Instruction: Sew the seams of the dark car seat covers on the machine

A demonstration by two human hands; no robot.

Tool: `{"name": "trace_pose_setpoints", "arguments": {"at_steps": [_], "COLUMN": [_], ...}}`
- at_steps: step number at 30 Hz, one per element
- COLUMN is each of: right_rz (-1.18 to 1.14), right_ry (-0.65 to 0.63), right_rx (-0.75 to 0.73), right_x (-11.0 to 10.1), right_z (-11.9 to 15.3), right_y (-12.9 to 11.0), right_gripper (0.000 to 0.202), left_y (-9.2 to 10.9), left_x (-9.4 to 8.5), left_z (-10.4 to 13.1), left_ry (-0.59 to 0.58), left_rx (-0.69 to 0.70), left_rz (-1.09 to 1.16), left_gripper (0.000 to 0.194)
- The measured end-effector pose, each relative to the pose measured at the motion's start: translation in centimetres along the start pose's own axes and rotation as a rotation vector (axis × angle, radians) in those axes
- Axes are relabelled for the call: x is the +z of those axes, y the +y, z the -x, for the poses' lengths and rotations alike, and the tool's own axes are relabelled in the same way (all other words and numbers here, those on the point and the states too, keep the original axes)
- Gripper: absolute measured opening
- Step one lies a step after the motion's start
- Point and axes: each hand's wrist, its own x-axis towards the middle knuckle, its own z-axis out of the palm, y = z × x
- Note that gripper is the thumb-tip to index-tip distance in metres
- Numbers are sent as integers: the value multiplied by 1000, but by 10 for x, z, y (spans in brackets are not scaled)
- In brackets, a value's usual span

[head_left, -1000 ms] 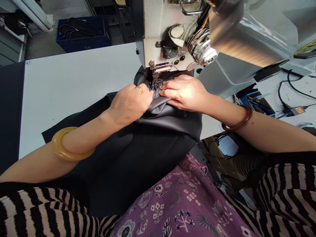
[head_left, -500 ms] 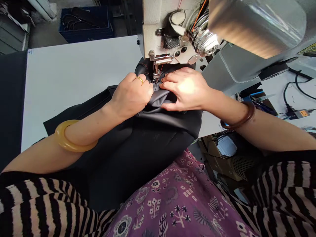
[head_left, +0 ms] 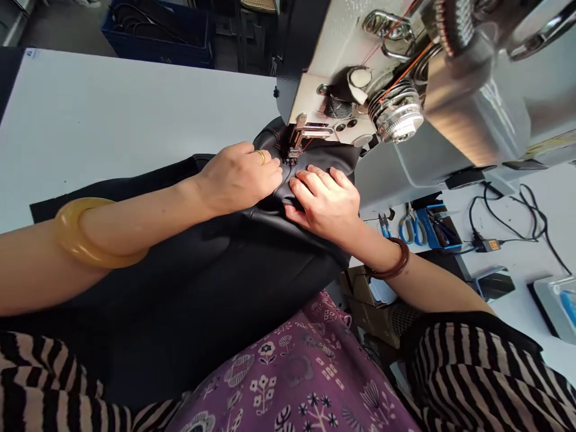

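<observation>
Black leather-like material (head_left: 252,258) lies over the table edge and across the lap, its far part bunched under the needle and presser foot (head_left: 293,153) of a sewing machine (head_left: 310,90). My left hand (head_left: 243,179), with a gold ring, is closed on the material just left of the foot. Right of and nearer than the foot, my right hand (head_left: 324,201) rests on the material, fingers bent and a little apart, thumb towards a fold. Orange thread runs down to the needle. A seam line shows between the hands.
The white table (head_left: 135,114) extends left. Beyond it stands a blue crate (head_left: 157,36) with dark pieces. At right are blue-handled scissors (head_left: 411,228), a blue tool box (head_left: 438,227), a cable with a small plug box (head_left: 488,245), and a clear-lidded container (head_left: 558,306).
The view has shifted, showing more of the right-hand table. My right hand has drawn back from the presser foot, towards me, and lies flatter on the material. My left hand keeps its grip.
</observation>
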Motion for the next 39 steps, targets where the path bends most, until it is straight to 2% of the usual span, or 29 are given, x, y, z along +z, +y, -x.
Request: {"name": "trace_pose_setpoints", "arguments": {"at_steps": [3,6,10,16,19,25,32,39], "right_rz": [14,20,8,-61,-76,-87,-87,-53], "right_ry": [30,39,-14,-72,-47,-55,-15,-91], "right_rx": [-22,-20,0,37,50,48,45,37], "right_x": [1,1,-1,1,4,5,6,-6], "right_z": [0,0,-2,-3,-3,-4,-7,-10], "right_y": [2,5,9,14,16,19,23,16], "right_gripper": [35,36,39,38,37,40,40,30], "left_y": [5,7,12,20,22,28,33,38], "left_x": [-2,-3,-6,-10,-9,-6,-7,-8], "left_z": [-2,-2,-5,-12,-14,-16,-20,-23], "left_ry": [-1,20,-50,-133,-157,-123,-158,-216], "left_rx": [76,88,27,-104,-73,-37,-64,-102], "left_rz": [-246,-322,-319,-185,-292,-422,-436,-391], "left_gripper": [37,34,37,40,40,44,45,46]}}
